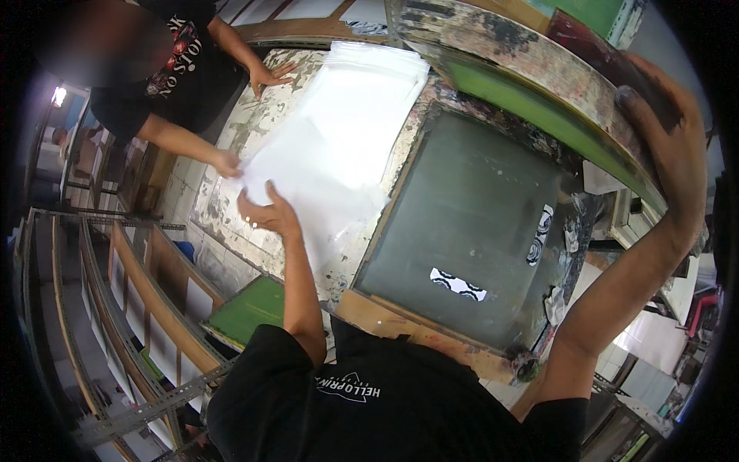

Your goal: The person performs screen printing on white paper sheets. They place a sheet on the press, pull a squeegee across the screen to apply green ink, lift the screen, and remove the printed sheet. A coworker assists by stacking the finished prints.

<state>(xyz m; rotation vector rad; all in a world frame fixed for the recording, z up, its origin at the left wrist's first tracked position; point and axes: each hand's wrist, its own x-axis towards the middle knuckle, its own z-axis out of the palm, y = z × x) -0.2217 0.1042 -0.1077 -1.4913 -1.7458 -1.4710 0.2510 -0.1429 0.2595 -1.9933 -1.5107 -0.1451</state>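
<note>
My left hand (pixel 271 214) is at the near left edge of a thin white sheet (pixel 308 165), with its thumb and fingers closed on it. The sheet slants off a stack of white sheets (pixel 369 100) on the paint-flecked table. A co-worker's hand (pixel 229 164) grips the same sheet's left corner, close to my fingers. My right hand (pixel 668 127) is raised at the far right, wrapped around the end of a tilted-up screen printing frame (pixel 531 73) with green mesh. A dark red piece (pixel 589 48) lies along the frame beside my fingers; its kind is unclear.
Beneath the raised frame lies a grey printing board (pixel 462 208) with two small black-and-white printed strips (pixel 458 285). The co-worker's other hand (pixel 269 77) rests on the table's far edge. A drying rack (pixel 131 308) stands left, beside a green panel (pixel 248 312).
</note>
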